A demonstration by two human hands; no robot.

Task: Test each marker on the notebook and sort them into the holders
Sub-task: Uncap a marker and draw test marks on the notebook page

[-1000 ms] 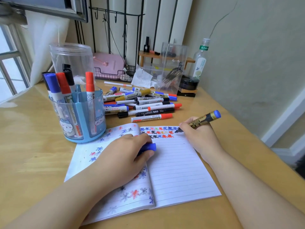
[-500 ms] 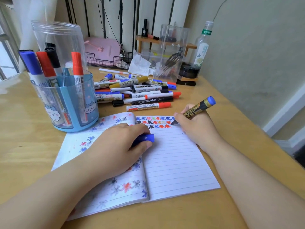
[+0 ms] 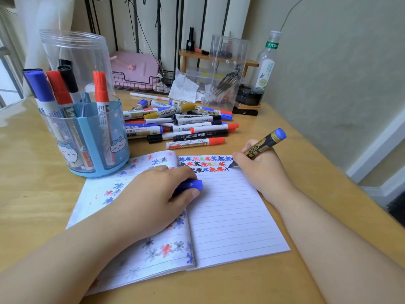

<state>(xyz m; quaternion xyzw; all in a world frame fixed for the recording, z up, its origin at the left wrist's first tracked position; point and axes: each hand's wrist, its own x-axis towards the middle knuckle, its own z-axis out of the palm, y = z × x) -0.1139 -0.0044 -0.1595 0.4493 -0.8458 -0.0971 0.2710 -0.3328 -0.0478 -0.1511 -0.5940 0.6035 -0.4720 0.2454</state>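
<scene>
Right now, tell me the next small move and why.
Probably finish the star: the right hand holds the blue marker with its tip on the notebook, only a small cross drawn. The left hand holds the blue cap, ready for recapping after.

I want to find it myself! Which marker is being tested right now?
Look at the open notebook on the table. At its top right corner, the right hand holds a black-and-gold marker, tip on the page. Unlike the piled markers, it is uncapped.
</scene>
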